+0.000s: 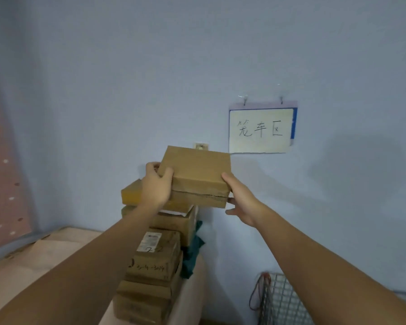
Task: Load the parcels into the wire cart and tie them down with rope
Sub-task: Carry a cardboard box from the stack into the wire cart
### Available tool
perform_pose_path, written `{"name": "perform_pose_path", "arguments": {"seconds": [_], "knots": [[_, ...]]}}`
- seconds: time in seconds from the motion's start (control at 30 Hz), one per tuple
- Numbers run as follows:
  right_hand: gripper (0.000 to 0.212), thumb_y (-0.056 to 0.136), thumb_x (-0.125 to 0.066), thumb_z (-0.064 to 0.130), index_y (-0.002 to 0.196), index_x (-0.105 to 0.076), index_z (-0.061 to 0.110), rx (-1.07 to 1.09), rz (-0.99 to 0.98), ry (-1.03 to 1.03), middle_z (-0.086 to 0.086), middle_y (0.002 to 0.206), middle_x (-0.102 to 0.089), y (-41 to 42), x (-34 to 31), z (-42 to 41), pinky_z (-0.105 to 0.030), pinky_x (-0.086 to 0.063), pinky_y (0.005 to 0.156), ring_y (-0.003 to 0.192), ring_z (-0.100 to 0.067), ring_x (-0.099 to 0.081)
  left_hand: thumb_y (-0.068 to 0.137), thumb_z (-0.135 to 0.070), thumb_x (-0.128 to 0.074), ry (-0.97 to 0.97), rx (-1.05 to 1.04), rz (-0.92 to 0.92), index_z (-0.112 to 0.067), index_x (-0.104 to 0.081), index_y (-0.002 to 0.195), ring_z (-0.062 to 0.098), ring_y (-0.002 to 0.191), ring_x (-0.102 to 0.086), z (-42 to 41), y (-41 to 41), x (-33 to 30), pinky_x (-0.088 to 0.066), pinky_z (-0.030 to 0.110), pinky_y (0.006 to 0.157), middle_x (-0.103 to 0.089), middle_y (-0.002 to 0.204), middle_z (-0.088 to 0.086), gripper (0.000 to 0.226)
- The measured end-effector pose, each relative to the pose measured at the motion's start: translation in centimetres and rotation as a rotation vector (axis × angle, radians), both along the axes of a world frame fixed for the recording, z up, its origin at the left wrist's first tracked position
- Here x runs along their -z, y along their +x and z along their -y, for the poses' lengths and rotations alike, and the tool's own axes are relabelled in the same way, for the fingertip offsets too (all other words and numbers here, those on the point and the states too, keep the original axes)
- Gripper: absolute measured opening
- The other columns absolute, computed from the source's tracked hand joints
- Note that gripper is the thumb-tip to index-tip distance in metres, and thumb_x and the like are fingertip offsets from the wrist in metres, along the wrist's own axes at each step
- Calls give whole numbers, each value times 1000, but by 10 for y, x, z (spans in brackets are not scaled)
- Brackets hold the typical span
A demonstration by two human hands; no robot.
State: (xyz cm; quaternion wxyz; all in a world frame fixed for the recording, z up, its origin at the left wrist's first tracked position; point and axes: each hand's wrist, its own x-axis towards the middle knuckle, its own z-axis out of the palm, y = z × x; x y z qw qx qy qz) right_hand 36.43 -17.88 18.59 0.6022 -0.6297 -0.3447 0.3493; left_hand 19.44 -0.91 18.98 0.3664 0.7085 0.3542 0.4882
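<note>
A flat cardboard box [196, 168] is held at the top of a tall stack of parcels [155, 261]; the grip of the left hand [156, 184] is closed on its left edge, thumb on top; the grip of the right hand [240, 200] is set against its right end, thumb along the side, fingers beneath; a second flat box [136, 194] lies just under it; the wire cart [281, 299] is seen at the lower right, a rope [256, 292] hung on its edge; a handwritten sign [260, 130] is hung on the wall [150, 66].
</note>
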Motion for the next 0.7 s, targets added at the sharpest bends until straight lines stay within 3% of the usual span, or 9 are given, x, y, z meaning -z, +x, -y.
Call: {"name": "perform_pose_path", "arguments": {"seconds": [0.1, 0.2, 0.33, 0.43, 0.53, 0.7], "knots": [[46, 79, -55, 74, 120, -57, 52, 156, -30, 31, 9, 124, -65, 30, -4, 81, -49, -56, 92, 113, -18, -63, 94, -56, -48, -9, 137, 25, -31, -48, 135, 8, 85, -56, 76, 56, -10, -44, 34, 76, -58, 98, -13, 48], [45, 80, -55, 68, 117, -62, 44, 354, -34, 7, 4, 121, -66, 60, -3, 174, -44, -62, 82, 109, -18, -66, 92, -56, -48, -35, 287, 50, -34, -52, 131, 5, 88, -58, 160, 111, -5, -44, 29, 70, -60, 98, -18, 46], [41, 83, -53, 65, 116, -61, 41, 558, 1, -19, 2, 121, -64, 101, 5, 294, -47, -59, 87, 110, -21, -63, 90, -56, -50, -154, 548, 81, -37, -51, 134, 9, 100, -59, 266, 179, 11, -45, 26, 71, -58, 105, -22, 48], [40, 81, -53, 65, 112, -62, 42, 685, 13, -55, 0, 119, -63, 125, 13, 375, -47, -59, 87, 108, -24, -62, 83, -65, -52, -256, 771, 44, -44, -47, 140, 7, 108, -59, 335, 221, 24, -50, 33, 86, -60, 117, -23, 61], [38, 78, -54, 67, 107, -62, 44, 794, 0, -81, 0, 118, -63, 145, 21, 445, -47, -59, 87, 108, -24, -61, 86, -67, -53, -298, 946, -33, -44, -49, 140, 13, 114, -60, 392, 261, 35, -49, 43, 103, -63, 126, -15, 59], [36, 77, -56, 68, 101, -65, 42, 961, -43, -116, -2, 113, -64, 177, 35, 537, -46, -59, 83, 104, -25, -62, 91, -63, -54, -314, 1120, -111, -39, -49, 144, 15, 117, -61, 476, 324, 46, -47, 46, 106, -63, 131, -11, 58]]}}
